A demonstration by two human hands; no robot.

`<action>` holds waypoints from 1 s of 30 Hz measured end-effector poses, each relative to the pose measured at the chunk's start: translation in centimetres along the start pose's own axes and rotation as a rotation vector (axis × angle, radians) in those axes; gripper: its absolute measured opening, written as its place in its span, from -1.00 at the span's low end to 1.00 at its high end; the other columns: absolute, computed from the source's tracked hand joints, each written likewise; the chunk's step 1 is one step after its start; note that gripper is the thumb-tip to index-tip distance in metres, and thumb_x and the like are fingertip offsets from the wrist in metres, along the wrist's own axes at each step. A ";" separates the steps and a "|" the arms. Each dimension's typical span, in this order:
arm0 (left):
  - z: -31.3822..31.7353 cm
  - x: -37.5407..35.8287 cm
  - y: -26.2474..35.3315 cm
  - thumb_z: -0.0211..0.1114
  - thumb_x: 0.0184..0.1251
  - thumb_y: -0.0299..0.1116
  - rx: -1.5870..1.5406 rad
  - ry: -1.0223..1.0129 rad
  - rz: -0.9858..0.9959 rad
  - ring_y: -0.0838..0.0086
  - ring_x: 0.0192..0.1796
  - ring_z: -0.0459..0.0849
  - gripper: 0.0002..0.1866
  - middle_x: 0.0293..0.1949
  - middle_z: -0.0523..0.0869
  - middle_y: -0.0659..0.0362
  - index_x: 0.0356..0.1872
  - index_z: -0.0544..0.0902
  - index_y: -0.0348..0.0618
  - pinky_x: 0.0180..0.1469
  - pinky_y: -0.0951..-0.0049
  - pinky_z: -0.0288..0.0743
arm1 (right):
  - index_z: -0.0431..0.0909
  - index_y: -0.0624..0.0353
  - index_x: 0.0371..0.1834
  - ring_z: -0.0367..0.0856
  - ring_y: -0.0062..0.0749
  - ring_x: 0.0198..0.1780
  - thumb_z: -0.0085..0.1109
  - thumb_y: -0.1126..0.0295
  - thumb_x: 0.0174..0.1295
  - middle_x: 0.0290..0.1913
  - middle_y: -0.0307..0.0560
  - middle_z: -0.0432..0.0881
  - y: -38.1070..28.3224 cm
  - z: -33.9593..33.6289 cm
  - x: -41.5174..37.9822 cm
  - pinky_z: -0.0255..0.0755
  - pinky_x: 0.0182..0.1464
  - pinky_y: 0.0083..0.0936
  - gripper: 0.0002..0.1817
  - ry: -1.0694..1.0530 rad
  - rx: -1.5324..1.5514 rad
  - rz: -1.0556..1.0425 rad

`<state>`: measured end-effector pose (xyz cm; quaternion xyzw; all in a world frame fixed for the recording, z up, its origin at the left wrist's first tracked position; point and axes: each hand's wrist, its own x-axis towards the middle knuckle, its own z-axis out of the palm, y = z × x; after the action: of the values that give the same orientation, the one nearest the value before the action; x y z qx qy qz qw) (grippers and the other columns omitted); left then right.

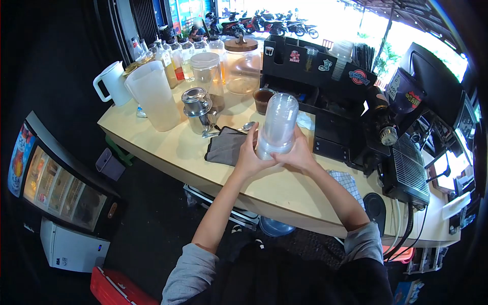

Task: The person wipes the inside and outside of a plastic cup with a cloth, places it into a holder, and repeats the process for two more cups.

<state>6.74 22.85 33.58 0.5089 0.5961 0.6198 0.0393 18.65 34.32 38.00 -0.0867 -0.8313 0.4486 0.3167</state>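
My left hand and my right hand are wrapped round a stack of clear plastic cups above the counter's front part. The stack looks upside down, with its rounded end up and layered rims low between my thumbs. Close to my left hand lies a folded grey cloth with dark edging. Spoons rest just behind that cloth. Beyond the stack stands a cup of dark brown liquid, partly hidden by it.
A metal drip filter sits on a steel cup, near a frosted pitcher and a white kettle. Lidded jars and bottles line the back. A black organizer and coffee grinder are at right. A checked cloth lies near the front edge.
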 end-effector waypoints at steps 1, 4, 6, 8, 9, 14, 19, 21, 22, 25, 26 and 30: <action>0.0 0.0 0.1 0.60 -0.42 -0.19 -0.007 -0.004 -0.006 0.13 0.14 0.50 0.17 0.12 0.44 -0.17 0.31 0.06 -0.28 0.16 0.24 0.39 | 0.26 0.28 0.10 0.49 -0.22 0.04 0.41 0.31 -0.40 -0.04 0.06 0.49 -0.5 -0.1 0.2 0.35 0.10 -0.35 -0.15 0.025 0.039 -0.001; -0.1 0.0 -0.1 0.59 -0.41 -0.18 -0.002 -0.003 0.017 0.13 0.17 0.47 0.17 0.13 0.43 -0.17 0.31 0.04 -0.28 0.17 0.24 0.37 | 0.22 0.27 0.16 0.47 -0.26 0.07 0.43 0.33 -0.36 0.00 0.03 0.49 -2.6 -0.7 1.0 0.33 0.14 -0.35 -0.12 0.049 0.066 -0.030; -0.1 0.0 -0.1 0.59 -0.39 -0.19 0.021 0.003 0.001 0.13 0.18 0.45 0.16 0.14 0.42 -0.16 0.31 0.04 -0.28 0.18 0.23 0.36 | 0.20 0.26 0.20 0.45 -0.28 0.11 0.45 0.34 -0.33 0.05 0.02 0.48 -2.9 -1.2 1.9 0.30 0.18 -0.36 -0.09 0.055 0.051 -0.062; 0.0 0.0 -0.2 0.58 -0.38 -0.20 0.044 0.008 -0.009 0.12 0.20 0.43 0.15 0.16 0.40 -0.15 0.31 0.04 -0.28 0.20 0.23 0.34 | 0.24 0.28 0.17 0.46 -0.30 0.09 0.43 0.36 -0.26 0.05 0.00 0.48 -2.6 -2.1 2.8 0.29 0.18 -0.38 -0.17 0.118 0.064 -0.087; 0.0 0.0 -0.5 0.58 -0.36 -0.23 0.055 0.022 -0.021 0.16 0.22 0.41 0.15 0.19 0.37 -0.14 0.32 0.03 -0.28 0.22 0.24 0.30 | 0.24 0.28 0.17 0.46 -0.30 0.09 0.43 0.36 -0.26 0.05 0.00 0.48 -2.7 -2.6 3.3 0.29 0.18 -0.38 -0.17 0.123 0.062 -0.092; 0.1 0.1 -0.6 0.56 -0.30 -0.25 0.073 0.046 -0.034 0.19 0.27 0.34 0.13 0.23 0.32 -0.10 0.33 0.01 -0.30 0.24 0.24 0.25 | 0.27 0.26 0.17 0.46 -0.38 0.08 0.39 0.35 -0.13 0.05 -0.03 0.47 -2.6 -6.0 3.8 0.31 0.14 -0.44 -0.26 0.145 0.336 0.012; -1.3 -0.2 1.8 0.47 -0.19 -0.30 0.300 0.290 0.338 0.12 0.15 0.40 -0.14 0.12 0.39 -0.10 0.21 0.23 -0.26 0.19 0.23 0.26 | 0.22 0.26 0.22 0.48 -0.32 0.05 0.21 0.28 0.04 0.03 0.01 0.46 -3.5 -8.8 -0.9 0.38 0.09 -0.39 -0.34 -0.080 0.503 0.283; -0.8 0.2 3.4 0.40 -0.13 -0.35 0.244 0.324 0.431 0.11 0.17 0.38 -0.27 0.10 0.41 -0.07 0.16 0.30 -0.22 0.21 0.19 0.23 | 0.19 0.25 0.25 0.54 -0.25 -0.06 0.11 0.16 0.15 0.03 0.07 0.47 -3.8 -10.0 -3.0 0.44 0.03 -0.30 -0.36 -0.101 0.541 0.290; -0.6 0.6 4.6 0.38 -0.14 -0.37 0.320 0.199 0.530 0.10 0.19 0.36 -0.27 0.12 0.40 -0.05 0.17 0.30 -0.20 0.23 0.15 0.20 | 0.18 0.24 0.26 0.57 -0.21 -0.11 0.05 0.07 0.18 0.03 0.11 0.48 -3.4 -10.9 -4.0 0.47 0.01 -0.25 -0.34 -0.219 0.669 0.407; 1.0 1.4 9.2 0.38 -0.20 -0.36 0.456 -0.067 0.655 0.12 0.28 0.28 -0.24 0.19 0.35 0.02 0.18 0.30 -0.11 0.31 0.05 0.05 | 0.23 0.27 0.22 0.59 0.01 -0.15 -0.17 -0.22 0.19 -0.01 0.24 0.51 -3.7 -11.4 -6.2 0.49 -0.03 -0.04 -0.22 -0.394 0.766 0.493; 1.7 1.5 10.5 0.39 -0.21 -0.34 0.499 -0.179 0.660 0.17 0.31 0.24 -0.22 0.22 0.32 0.05 0.19 0.30 -0.07 0.33 0.04 0.00 | 0.24 0.27 0.22 0.59 0.02 -0.15 -0.25 -0.26 0.21 -0.03 0.24 0.51 -4.1 -11.2 -6.8 0.49 -0.03 -0.02 -0.21 -0.412 0.798 0.576; 3.6 1.9 10.8 0.45 -0.23 -0.23 0.274 -0.401 0.483 0.18 0.24 0.36 -0.17 0.14 0.43 0.08 0.21 0.31 -0.04 0.33 0.02 0.02 | 0.37 0.27 0.07 0.59 -0.09 -0.27 -0.50 -0.34 0.22 -0.12 0.16 0.56 -3.7 -12.5 -8.7 0.48 -0.07 -0.19 -0.16 -0.433 0.615 0.595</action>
<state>14.29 23.59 42.28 0.7477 0.5163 0.4132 -0.0610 33.56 37.13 42.01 -0.1280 -0.6458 0.7527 0.0051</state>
